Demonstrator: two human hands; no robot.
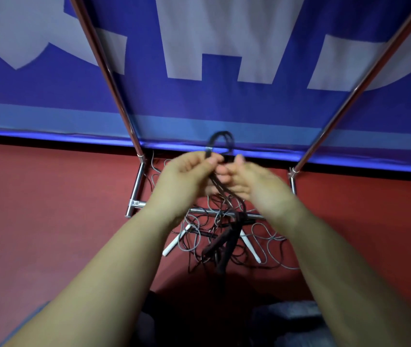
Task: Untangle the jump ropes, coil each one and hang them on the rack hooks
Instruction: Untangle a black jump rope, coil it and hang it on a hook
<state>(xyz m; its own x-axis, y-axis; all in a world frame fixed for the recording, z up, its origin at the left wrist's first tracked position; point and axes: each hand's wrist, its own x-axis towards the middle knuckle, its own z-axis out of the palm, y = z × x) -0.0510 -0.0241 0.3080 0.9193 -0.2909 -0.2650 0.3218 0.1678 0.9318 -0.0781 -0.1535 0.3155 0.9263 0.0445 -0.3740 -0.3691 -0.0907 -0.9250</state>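
Both hands, left hand (pixel 189 171) and right hand (pixel 244 176), pinch a gathered black rope (pixel 220 140), coiling it above the floor tangle (pixel 224 236). Next, probably, its hanging handles need lifting free of that tangle before hanging.

My left hand (pixel 187 176) and right hand (pixel 247 179) pinch a looped thin black jump rope (pixel 220 141) above tangled grey and black ropes (pixel 224 236) beside the chrome metal rack (pixel 135 194).

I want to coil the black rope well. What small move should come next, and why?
Probably lift the black rope a little higher. The left hand and right hand pinch its loop, but its strands and black handles hang into the grey rope tangle on the floor.
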